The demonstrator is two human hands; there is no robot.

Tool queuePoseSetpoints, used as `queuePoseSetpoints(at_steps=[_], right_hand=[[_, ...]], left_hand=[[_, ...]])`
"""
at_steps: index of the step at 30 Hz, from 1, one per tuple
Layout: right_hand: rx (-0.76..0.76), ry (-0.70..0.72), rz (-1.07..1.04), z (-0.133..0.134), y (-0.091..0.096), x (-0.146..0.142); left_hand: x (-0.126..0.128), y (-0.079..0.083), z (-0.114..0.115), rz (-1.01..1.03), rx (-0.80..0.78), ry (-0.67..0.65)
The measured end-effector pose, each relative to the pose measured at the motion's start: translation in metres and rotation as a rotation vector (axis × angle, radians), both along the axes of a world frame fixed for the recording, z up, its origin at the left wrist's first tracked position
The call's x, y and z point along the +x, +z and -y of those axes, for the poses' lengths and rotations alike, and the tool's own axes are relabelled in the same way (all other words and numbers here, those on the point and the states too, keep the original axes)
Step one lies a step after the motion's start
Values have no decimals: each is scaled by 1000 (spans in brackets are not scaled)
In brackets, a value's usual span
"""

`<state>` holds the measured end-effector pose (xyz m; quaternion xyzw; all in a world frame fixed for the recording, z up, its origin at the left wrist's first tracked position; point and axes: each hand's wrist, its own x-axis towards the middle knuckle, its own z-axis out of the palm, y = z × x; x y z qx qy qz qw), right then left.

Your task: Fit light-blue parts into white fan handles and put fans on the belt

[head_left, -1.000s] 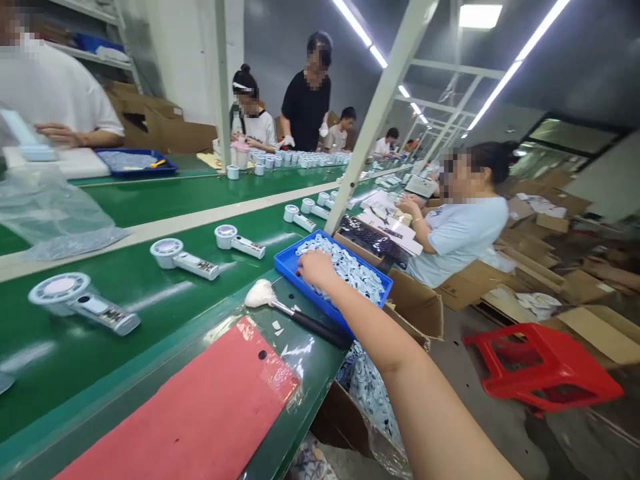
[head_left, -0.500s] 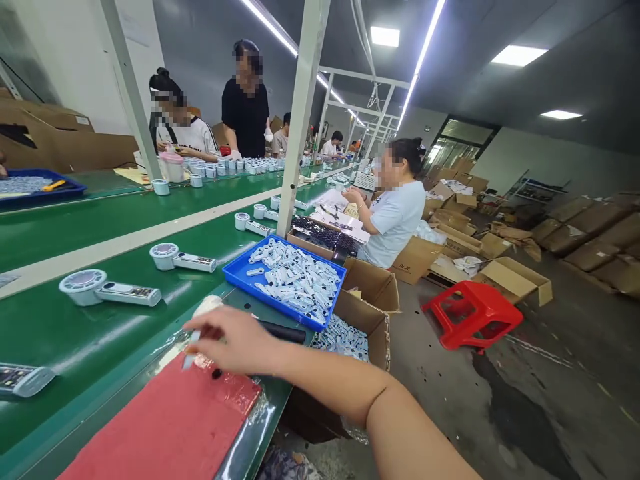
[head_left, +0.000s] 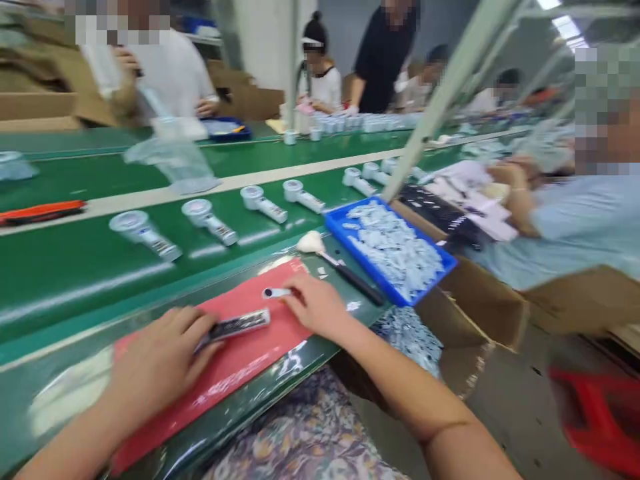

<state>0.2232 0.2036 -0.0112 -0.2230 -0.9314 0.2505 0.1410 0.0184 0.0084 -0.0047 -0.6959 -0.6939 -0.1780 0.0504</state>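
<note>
My left hand [head_left: 160, 357] is closed around a light-blue handheld device [head_left: 245, 324] with an exposed dark circuit strip in its handle. My palm and fingers hide its other end. Above the red mat [head_left: 220, 393], my right hand [head_left: 317, 303] pinches a small light-blue cover piece [head_left: 275, 293] with a dark oval near its tip. That piece is just beyond the device's free end, apart from it. Past my right hand lies a white-headed mallet [head_left: 313, 243] with a black handle. More pieces like the cover fill a blue tray [head_left: 334, 220].
Several round-headed devices [head_left: 207, 220] lie along the green belt [head_left: 60, 273]. A slanted post [head_left: 450, 87] rises behind the tray. Cardboard boxes [head_left: 500, 313] and a red stool [head_left: 595, 413] stand at right. Co-workers sit and stand around the line; one holds a plastic bag [head_left: 175, 157].
My view has swung left and down. My left hand has come into view with a device. My right hand still holds the small piece, now over the mat beside the device.
</note>
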Motion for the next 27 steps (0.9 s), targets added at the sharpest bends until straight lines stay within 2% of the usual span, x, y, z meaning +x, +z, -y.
queuePoseSetpoints(at_steps=[2,4,7,10,12,15,20,24,27], right_hand=[[-72,67,-81,9,2,-6],[-108,166,-138,23,4,-14],[-37,295,-119,45,6,-28],[57,311,-43,56,6,-38],[72,306,-21,56,7,-41],[12,314,-79,50,4,-39],[-251,310,-194,43,-8,-39],[-345,310,-130,42,-12,-35],[-317,418,-51,42,-10,-25]], left_hand=[[0,1,16,-25,-81,85],[1,3,20,19,-112,115],[4,7,20,154,-63,104],[8,9,20,248,-15,74],[10,10,20,274,2,69],[14,9,18,313,2,91],[17,7,14,363,16,145],[20,4,21,246,81,79],[32,1,32,123,110,62]])
